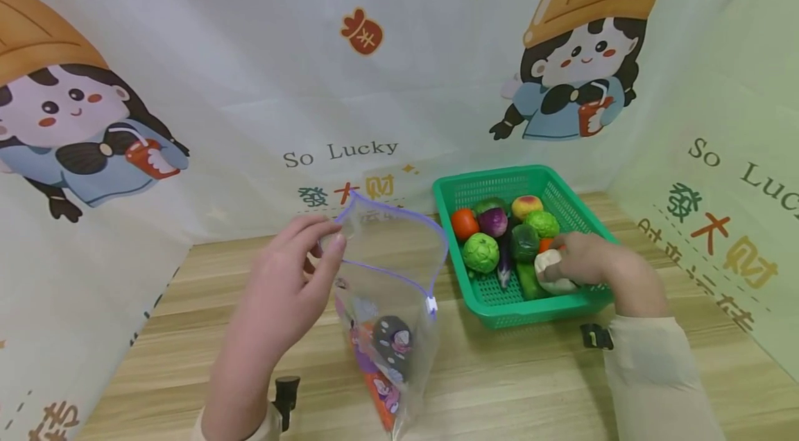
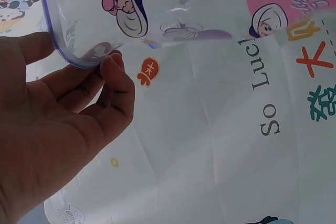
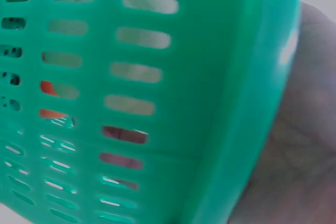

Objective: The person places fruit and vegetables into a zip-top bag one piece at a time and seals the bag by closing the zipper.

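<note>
A clear zip bag (image 1: 424, 351) with a purple rim, white slider and cartoon print stands on the table, its mouth spread. My left hand (image 1: 287, 281) holds the left side of that mouth; in the left wrist view, curled fingers (image 2: 118, 85) meet the purple rim. Over at the green basket (image 1: 499, 320), my right hand (image 1: 602, 264) reaches across the right side and grips a white, rounded toy vegetable (image 1: 549, 266), its exact kind partly hidden by the fingers. The right wrist view shows mostly the basket's slotted wall (image 3: 184, 129), with the palm (image 3: 294, 140) outside it.
Toy produce shares the basket: a tomato (image 1: 465, 224), a cabbage (image 1: 480, 253), an eggplant (image 1: 504, 261), a purple onion (image 1: 493, 221), a peach (image 1: 527, 206) and other green pieces. Printed cloth (image 1: 250, 115) hangs behind and at both sides of the wooden table (image 1: 499, 385).
</note>
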Motion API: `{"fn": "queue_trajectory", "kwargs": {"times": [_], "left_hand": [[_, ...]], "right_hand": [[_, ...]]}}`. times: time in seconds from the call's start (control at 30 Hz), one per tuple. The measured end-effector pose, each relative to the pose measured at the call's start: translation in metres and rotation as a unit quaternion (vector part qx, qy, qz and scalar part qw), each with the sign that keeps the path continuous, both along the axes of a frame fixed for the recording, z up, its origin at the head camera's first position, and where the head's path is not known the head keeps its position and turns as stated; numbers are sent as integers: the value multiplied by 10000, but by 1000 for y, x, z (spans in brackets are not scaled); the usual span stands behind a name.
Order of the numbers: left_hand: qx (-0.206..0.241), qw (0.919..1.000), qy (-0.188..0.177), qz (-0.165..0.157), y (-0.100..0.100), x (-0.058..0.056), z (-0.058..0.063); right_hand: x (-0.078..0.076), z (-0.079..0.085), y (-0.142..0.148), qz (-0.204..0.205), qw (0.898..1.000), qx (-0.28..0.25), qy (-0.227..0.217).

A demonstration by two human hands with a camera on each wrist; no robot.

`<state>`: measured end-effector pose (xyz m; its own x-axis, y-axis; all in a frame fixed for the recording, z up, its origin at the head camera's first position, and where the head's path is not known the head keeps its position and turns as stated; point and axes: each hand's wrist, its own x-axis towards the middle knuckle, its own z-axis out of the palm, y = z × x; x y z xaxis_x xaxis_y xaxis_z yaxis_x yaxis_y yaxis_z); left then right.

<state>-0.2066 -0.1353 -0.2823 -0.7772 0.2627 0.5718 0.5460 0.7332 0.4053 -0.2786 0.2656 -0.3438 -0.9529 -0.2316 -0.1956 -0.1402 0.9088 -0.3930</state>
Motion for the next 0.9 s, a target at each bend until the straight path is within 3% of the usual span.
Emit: {"fn": "queue_trajectory", "kwargs": {"times": [0.13, 0.27, 0.5, 0.7, 0.9], "left_hand": [[-161, 9996, 114, -181, 2, -1, -2], [-139, 9974, 340, -614, -1, -4, -4], [113, 9784, 1365, -1548, -5, -14, -7], [325, 9755, 1245, -1784, -7, -16, -9], [483, 9732, 1266, -1858, -7, -17, -8]], "right_hand": [[4, 6, -3, -21, 9991, -216, 351], [8, 13, -7, -53, 9970, -450, 634], [19, 27, -15, 35, 9927, -812, 894], [33, 44, -23, -18, 9797, -1664, 1116], [46, 62, -37, -292, 9559, -2417, 1645]]}}
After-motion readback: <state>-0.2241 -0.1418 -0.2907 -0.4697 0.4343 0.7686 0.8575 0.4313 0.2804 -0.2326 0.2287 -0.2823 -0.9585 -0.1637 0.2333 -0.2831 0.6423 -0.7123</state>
